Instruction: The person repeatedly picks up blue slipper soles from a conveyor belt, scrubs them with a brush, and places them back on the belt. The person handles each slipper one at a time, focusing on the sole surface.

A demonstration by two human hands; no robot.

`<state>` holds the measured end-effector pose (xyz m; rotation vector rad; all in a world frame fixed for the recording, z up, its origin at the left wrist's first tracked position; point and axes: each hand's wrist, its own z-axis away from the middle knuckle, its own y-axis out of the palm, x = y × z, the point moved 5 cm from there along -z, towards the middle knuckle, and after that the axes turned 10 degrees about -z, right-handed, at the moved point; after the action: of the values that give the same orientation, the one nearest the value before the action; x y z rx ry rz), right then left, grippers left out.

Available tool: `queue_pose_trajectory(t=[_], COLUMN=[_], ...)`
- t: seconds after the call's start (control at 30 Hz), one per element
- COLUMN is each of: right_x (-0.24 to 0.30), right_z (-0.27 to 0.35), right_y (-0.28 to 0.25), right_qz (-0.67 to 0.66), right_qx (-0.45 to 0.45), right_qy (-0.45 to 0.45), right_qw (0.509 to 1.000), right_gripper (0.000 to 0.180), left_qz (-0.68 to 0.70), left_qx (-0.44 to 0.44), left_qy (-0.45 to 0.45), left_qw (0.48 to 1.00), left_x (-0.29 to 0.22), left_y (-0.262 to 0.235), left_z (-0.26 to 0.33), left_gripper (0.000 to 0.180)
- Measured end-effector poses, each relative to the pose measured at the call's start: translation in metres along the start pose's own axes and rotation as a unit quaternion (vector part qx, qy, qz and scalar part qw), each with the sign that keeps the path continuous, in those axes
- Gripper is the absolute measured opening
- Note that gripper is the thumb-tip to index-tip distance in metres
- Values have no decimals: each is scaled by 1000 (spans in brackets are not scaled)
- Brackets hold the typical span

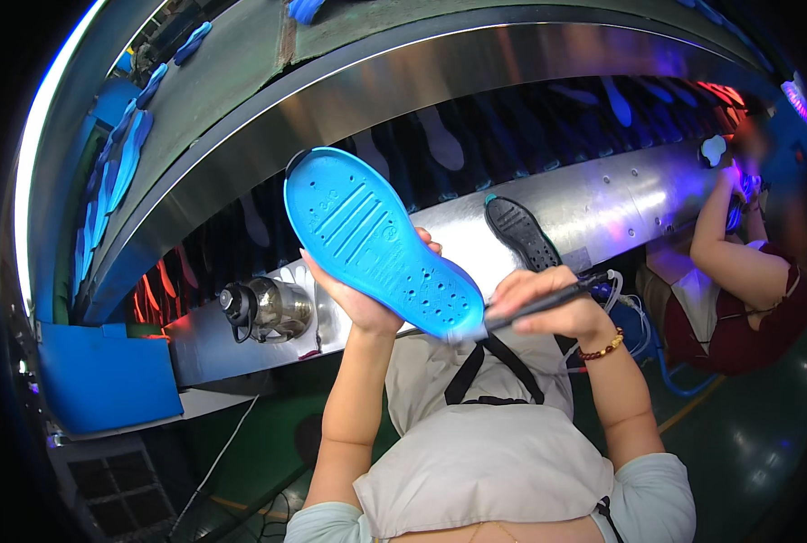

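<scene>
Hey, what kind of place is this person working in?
Likely a shoe factory line. The left hand holds a blue shoe sole, a black sole lies on the long metal conveyor, and more blue soles hang at the far left.

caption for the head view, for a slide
Left hand holds up a blue shoe sole while right hand touches a black brush to it.

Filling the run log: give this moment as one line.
left hand: holds blue shoe sole | right hand: black pen-like tool, tip at sole edge

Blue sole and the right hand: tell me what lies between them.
In the head view, a dark pen-like tool spans the gap, gripped by the right hand, its tip touching the blue sole heel edge.
</scene>
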<state>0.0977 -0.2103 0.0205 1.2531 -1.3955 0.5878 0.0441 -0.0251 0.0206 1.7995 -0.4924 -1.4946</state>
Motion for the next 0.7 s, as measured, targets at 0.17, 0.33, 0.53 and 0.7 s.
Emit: queue_pose_trajectory(t=[0.17, 0.33, 0.53, 0.7], right_x=[-16, 4, 30, 32], right_z=[1, -7, -11, -18], right_y=[1, 28, 21, 35], right_qz=[-147, -18, 135, 187], right_qx=[-183, -124, -7, 169], right_qy=[16, 81, 71, 23], right_qw=[972, 989, 988, 967], right_gripper=[20, 21, 23, 21], left_qz=[85, -8, -25, -134], left_qx=[-58, 32, 118, 109], left_qy=[-15, -67, -175, -311], left_qw=[995, 997, 977, 934], left_x=[5, 38, 24, 28], left_y=[16, -14, -12, -11], left_z=[4, 21, 21, 26], left_gripper=[93, 69, 58, 58])
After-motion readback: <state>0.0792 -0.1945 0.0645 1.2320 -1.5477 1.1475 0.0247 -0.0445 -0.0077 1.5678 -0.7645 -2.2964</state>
